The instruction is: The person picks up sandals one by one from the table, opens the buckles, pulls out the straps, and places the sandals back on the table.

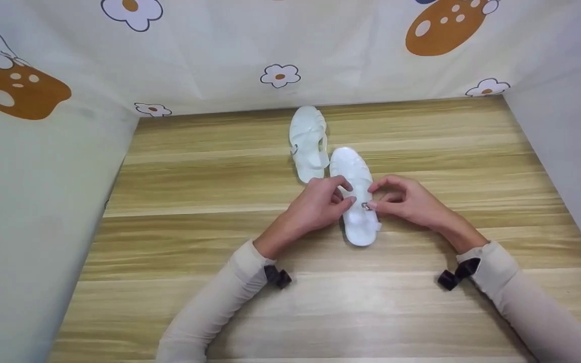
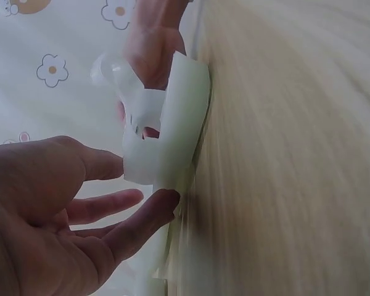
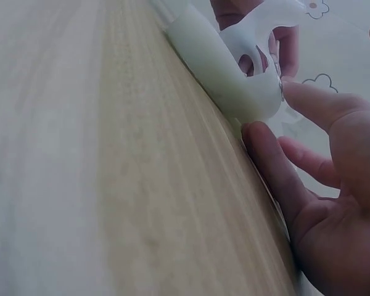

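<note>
wood-grain surface: a long striped board (image 1: pixel 169 242), tan and brown bands running crosswise, dully shiny near the person.
printed covering: pale, cloth-like, lightly creased (image 1: pixel 220 60), with outlined flowers and brown spotted shapes.
sleeves: beige, wrinkled fabric, left (image 1: pixel 215 307) and right (image 1: pixel 532 307); from my feed both forearms slant inward toward the middle of the board.
near sandal: it lies sole down on the board (image 1: pixel 361 189), between the hands, toe pointing away from the person; white, smooth, moulded-looking, with a rounded toe and a thick, pale greenish sole edge in the wrist views.
left hand: bent at the knuckles (image 1: pixel 321 204), it lightly grasps the near sandal's left side; i see the thumb tip at the strap and a fingertip low by the sole.
right hand: mirrored opposite (image 1: pixel 409 204), it grasps the right side, thumb pressing at the buckle, one finger low along the sole edge.
far sandal: a matching white one (image 1: pixel 304 138), just beyond and left of the near sandal.
black wrist pieces: blocky, on the left cuff (image 1: pixel 277 277) and right cuff (image 1: pixel 457 275).
strap: glossy, curved, with cut-out openings (image 2: pixel 142 160).
buckle: small, shiny, metallic-looking (image 1: pixel 365 206).
</note>
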Demonstrator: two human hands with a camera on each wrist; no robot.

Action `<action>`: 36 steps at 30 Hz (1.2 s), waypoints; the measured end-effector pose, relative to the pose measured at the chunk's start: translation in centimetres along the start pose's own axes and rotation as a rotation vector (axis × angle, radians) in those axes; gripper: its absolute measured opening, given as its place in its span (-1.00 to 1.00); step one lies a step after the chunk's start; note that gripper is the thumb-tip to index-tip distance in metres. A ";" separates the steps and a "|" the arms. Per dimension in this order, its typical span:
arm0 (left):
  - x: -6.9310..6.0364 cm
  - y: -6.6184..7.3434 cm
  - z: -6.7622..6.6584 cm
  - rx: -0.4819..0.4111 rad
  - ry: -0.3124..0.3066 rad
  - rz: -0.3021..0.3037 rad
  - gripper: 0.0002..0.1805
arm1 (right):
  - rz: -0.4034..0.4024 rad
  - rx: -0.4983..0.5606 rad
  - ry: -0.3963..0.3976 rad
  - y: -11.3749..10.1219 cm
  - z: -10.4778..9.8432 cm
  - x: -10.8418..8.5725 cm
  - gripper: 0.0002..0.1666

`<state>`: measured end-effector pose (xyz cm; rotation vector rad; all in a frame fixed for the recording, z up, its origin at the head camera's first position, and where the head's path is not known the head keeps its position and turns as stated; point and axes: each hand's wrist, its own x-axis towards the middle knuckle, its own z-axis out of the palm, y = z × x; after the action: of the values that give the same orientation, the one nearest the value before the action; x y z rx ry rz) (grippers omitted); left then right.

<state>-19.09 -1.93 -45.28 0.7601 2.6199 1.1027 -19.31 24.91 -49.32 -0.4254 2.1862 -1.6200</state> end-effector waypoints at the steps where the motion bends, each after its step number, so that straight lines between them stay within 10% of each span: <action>1: 0.0 0.0 0.1 -0.001 0.003 0.005 -0.74 | -0.004 0.009 -0.001 0.0 0.0 0.0 -0.50; 16: 0.7 0.1 0.4 -0.048 0.118 0.031 -0.85 | -0.079 0.008 0.115 -0.5 -0.3 0.5 -0.52; 36: 4.6 1.4 3.0 -0.026 0.355 0.099 -0.67 | -0.111 0.061 0.371 -1.5 -0.3 4.0 -0.65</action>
<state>-21.38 3.16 -46.28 0.7559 2.8722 1.4133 -22.97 22.92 -48.33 -0.2473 2.4032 -1.9516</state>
